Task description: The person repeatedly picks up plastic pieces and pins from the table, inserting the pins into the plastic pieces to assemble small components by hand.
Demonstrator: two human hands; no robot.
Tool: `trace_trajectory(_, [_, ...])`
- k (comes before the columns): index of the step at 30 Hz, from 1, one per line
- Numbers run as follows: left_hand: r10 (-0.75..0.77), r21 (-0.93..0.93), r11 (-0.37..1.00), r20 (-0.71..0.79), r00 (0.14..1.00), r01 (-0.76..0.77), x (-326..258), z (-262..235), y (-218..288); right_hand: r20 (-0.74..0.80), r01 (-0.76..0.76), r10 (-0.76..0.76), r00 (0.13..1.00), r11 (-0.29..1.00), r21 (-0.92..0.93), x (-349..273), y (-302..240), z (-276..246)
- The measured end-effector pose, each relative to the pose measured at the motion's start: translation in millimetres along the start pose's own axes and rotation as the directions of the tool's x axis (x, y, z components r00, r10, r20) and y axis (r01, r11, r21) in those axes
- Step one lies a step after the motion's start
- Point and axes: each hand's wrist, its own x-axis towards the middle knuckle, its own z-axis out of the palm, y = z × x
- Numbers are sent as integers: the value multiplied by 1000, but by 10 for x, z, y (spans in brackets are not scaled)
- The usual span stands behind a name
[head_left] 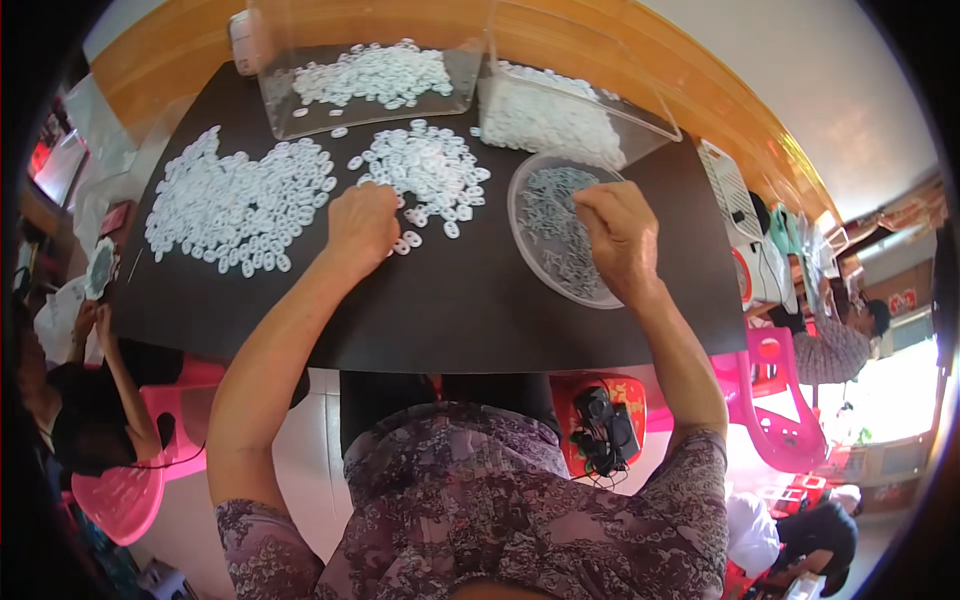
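My left hand is closed, knuckles up, at the left edge of a small pile of white oval plastic pieces with holes. Its fingertips are hidden, so what it holds, if anything, does not show. Two loose oval pieces lie just beside it. My right hand is pinched over the right side of a round clear tub of small grey screws. Anything between those fingers is too small to make out. To the left of my left hand spreads a larger heap of the same white pieces.
At the table's far side stand two clear bins: the left bin lies open toward me with white pieces inside, and the right bin holds more. Pink chairs flank the dark table. Other people sit at left and right.
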Motion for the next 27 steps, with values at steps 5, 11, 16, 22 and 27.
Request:
trace_trajectory(5, [27,-83,996,-26,999,-29,9,67,-49,180,-200,178,968,974,111,-316,189,186])
trace_trajectory(11, [1,-224,974,65,998,14,16,28,-60,430,-505,445,786,863,31,-343,178,351])
trace_trajectory(16, [51,-349,935,-51,997,-65,-53,124,-88,463,-408,414,784,905,-119,-344,202,534])
trace_trajectory(22, [-2,-449,888,-218,976,-98,-260,-139,-97,453,-295,303,839,951,-90,-365,221,572])
trace_trajectory(27, [-184,-729,683,-117,976,42,-593,-345,72,336,-293,280,899,956,-12,-339,225,437])
